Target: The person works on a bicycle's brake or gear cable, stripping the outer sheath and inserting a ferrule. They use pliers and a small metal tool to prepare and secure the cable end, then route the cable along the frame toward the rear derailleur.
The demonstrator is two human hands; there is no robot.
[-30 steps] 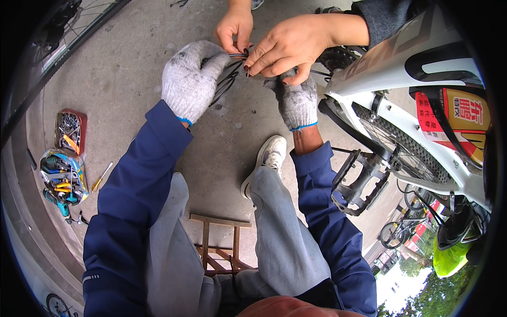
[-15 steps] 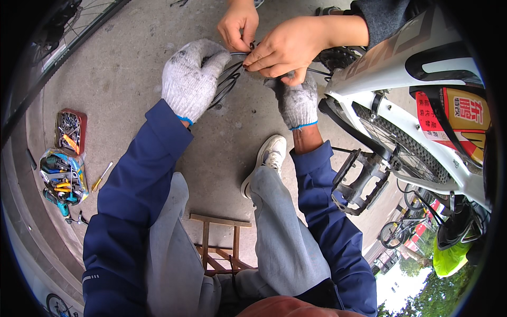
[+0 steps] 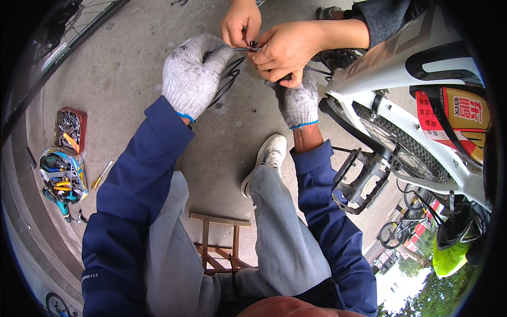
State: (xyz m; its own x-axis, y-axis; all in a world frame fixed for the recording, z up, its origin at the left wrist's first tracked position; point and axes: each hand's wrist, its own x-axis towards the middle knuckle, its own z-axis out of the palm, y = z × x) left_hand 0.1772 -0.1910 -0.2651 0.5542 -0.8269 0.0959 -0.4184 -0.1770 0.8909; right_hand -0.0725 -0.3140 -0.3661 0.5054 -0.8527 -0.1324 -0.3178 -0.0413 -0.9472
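My left hand, in a whitish knit glove, is closed around a black cable whose loops hang beside its fingers. One stretch of that cable reaches right, to where another person's two bare hands, one at the top and one at the right, pinch a small dark piece. Just below them is my right hand, in a dirty grey glove. Its fingers look curled, but the other person's hand covers their tips, so what they hold is hidden. Black cable also runs right toward the white bicycle.
A black pedal juts out by my right forearm. At left stand a red tin of small metal parts and a bag of hand tools, with a screwdriver beside them. A wooden stool is between my legs.
The other person's hands have shifted slightly right, and more of the cable between their fingertips shows. My left hand has risen a little with the cable; my right hand has hardly moved.
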